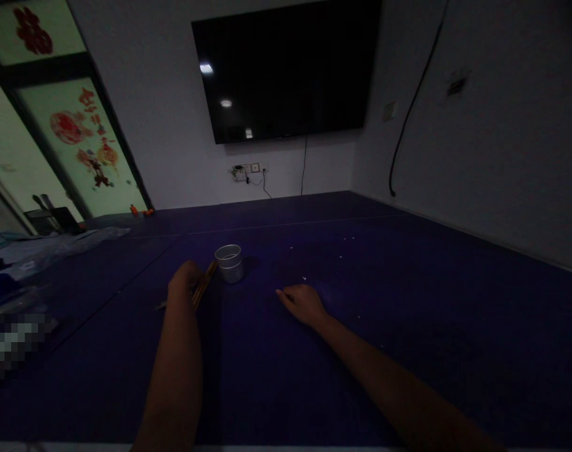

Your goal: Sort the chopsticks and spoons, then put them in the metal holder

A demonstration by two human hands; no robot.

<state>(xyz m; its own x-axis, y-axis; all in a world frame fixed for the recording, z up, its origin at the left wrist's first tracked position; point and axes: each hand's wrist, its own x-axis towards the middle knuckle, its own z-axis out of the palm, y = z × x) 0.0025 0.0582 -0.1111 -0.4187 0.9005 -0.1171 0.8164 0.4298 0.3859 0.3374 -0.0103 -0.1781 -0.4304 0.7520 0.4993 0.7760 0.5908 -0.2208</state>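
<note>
A silver metal cup [230, 266] stands upright on the dark blue table [267, 370], its mouth facing up. Just left of it is a small bundle of thin yellow-brown sticks [201, 290], slanting with their upper ends close to the cup. My left hand [186, 276] is bent over the bundle, its fingers closed round the sticks and partly hidden behind the wrist. To the right of the cup, apart from it, my right hand [303, 302] rests by the tabletop. Its fingers are curled in and the thumb points left, with nothing visible in the grip.
Small white scraps [304, 278] are scattered on the table's right half. Clear plastic wrapping [73, 245] lies along the left side, near a dark holder [66, 218]. Small orange items [134, 209] stand at the far left edge. A wall-mounted television [290, 69] hangs beyond the table.
</note>
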